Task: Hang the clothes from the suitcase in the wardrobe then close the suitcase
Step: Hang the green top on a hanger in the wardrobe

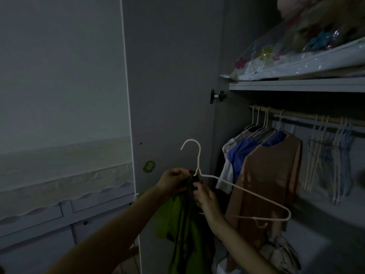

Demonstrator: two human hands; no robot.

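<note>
A green garment point(182, 230) hangs down from both my hands in front of the open wardrobe door point(173, 76). My left hand point(173, 180) pinches the garment's top edge right at the neck of a white wire hanger point(246, 192). My right hand point(205, 200) grips the garment just below, at the hanger's near arm. The hanger's hook points up and its far arm sticks out bare to the right. The wardrobe rail point(308, 116) runs at the upper right. The suitcase is out of view.
On the rail hang a brown top point(270, 180), a blue garment point(240, 153) and a white patterned one, then several bare hangers point(327, 161) to the right. A shelf point(296, 85) above holds bagged bedding. Crumpled cloth point(280, 254) lies on the wardrobe floor. Drawers stand at left.
</note>
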